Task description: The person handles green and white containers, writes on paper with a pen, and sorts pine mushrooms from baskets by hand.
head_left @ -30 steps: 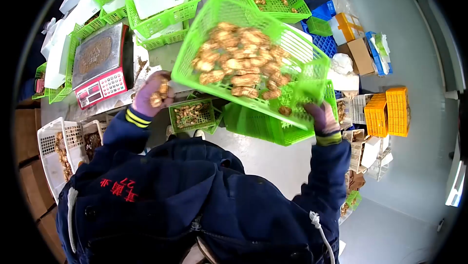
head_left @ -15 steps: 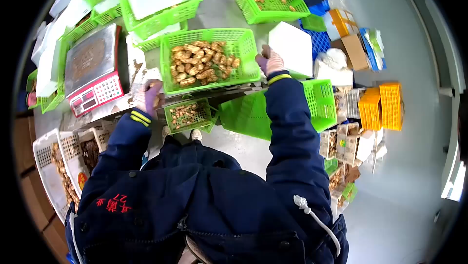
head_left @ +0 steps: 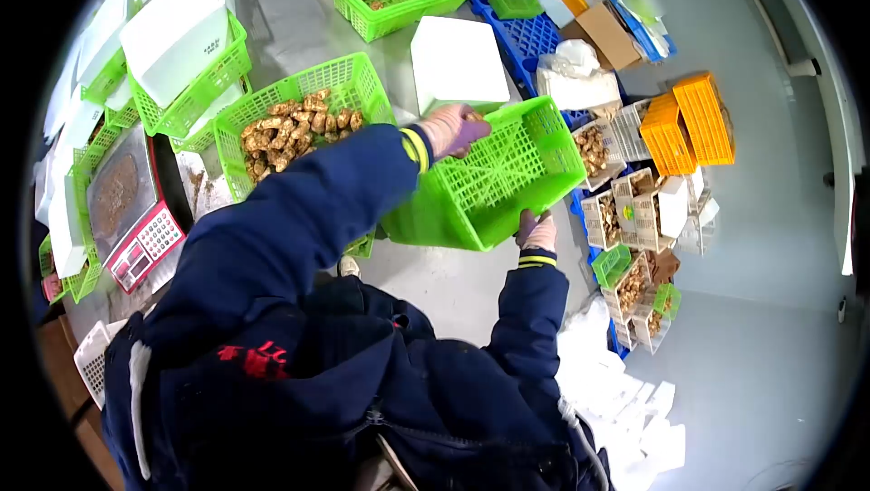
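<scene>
My left hand (head_left: 459,131), in a purple and pink glove, reaches across to the right over the edge of a green plastic basket (head_left: 535,201). Its fingers are closed, with what looks like a brown knobbly piece (head_left: 473,116) at their tips. My right hand (head_left: 536,230) grips the near right rim of this basket, which is tilted and stacked with another green one. To the left stands a green crate (head_left: 367,83) with many brown, elongated knobbly pieces (head_left: 288,133), partly hidden by my left sleeve.
A white foam box (head_left: 458,60) stands behind the basket. Farther back sits a green crate (head_left: 385,15) with several pieces. A red-edged scale (head_left: 145,242) is at left, near white-lidded green crates. Filled white baskets (head_left: 603,219) and orange crates (head_left: 707,119) stand at right.
My view has turned right. My left hand has crossed from the scale side to the green basket. My right hand has moved down from beside the foam box onto that basket's rim.
</scene>
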Tool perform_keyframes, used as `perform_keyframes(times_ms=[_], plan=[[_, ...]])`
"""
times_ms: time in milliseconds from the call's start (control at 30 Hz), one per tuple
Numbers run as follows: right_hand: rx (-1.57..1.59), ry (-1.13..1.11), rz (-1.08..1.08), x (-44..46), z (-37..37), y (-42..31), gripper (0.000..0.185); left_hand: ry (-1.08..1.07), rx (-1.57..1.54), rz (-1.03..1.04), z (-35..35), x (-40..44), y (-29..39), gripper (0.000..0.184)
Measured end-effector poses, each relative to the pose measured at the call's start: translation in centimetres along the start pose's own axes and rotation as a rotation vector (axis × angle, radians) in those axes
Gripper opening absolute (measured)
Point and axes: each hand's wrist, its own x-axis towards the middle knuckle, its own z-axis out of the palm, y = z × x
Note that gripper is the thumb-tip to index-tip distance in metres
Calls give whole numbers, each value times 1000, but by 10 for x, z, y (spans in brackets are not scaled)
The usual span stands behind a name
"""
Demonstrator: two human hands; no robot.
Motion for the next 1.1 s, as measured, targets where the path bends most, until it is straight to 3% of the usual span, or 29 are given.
perform_keyframes(times_ms=[67, 133, 167, 200, 267, 333, 367, 467, 533, 600, 633, 733, 800, 867, 933, 967, 1000, 1033, 1067, 1100], plan=[[-190, 70, 12, 13, 2, 11, 40, 76, 53, -163, 17, 26, -11, 28], [-404, 12, 2, -31, -14, -49, 42, 65, -40, -37, 18, 43, -33, 27], [-493, 27, 20, 5, 0, -12, 44, 112, -61, -78, 21, 33, -33, 26], [-632, 13, 41, -26, -10, -61, 44, 63, -28, -73, 21, 23, -27, 27], [-677, 45, -25, -22, -2, -68, 43, -18, -25, -106, 11, 33, -38, 27], [-12, -9, 1, -4, 10, -47, 43, -14, -44, -102, 7, 36, -31, 28], [466, -39, -61, 9, 16, -25, 41, -32, -100, -116, 3, 41, -30, 28], [1045, -200, -321, 7, 21, -24, 42, -33, -100, 24, 10, 31, -1, 29], [1143, -239, -240, 4, 13, -25, 44, -130, 17, 85, 21, 11, 33, 29], [1050, -200, -280, -23, -7, -63, 46, 354, 612, 787, 34, -18, 48, 28], [824, -380, -157, -35, -27, -76, 47, 331, 514, 819, 31, -37, 59, 27], [887, -624, -148, -64, -26, -125, 44, 290, 395, 924, 4, -114, 96, 26], [787, -668, -115, -59, -14, -147, 43, 319, 496, 976, -26, -168, 101, 27], [603, -788, -349, -68, 14, -163, 41, 309, 511, 1095, -57, -220, 95, 29], [426, -1103, -470, -93, 50, -193, 41, 454, 589, 1071, -91, -284, 86, 30], [385, -1311, -494, -102, 76, -200, 42, 530, 575, 1040, -108, -314, 79, 28], [164, -1307, -549, -149, 95, -226, 47, 541, 362, 867, -120, -360, 78, 27], [259, -1389, -331, -155, 129, -215, 39, 607, 247, 876, -131, -396, 68, 28], [197, -1479, -335, -196, 154, -228, 37, 677, 103, 926, -139, -433, 56, 31], [258, -1706, -224, -223, 186, -230, 36, 741, -40, 988, -145, -472, 40, 34]])
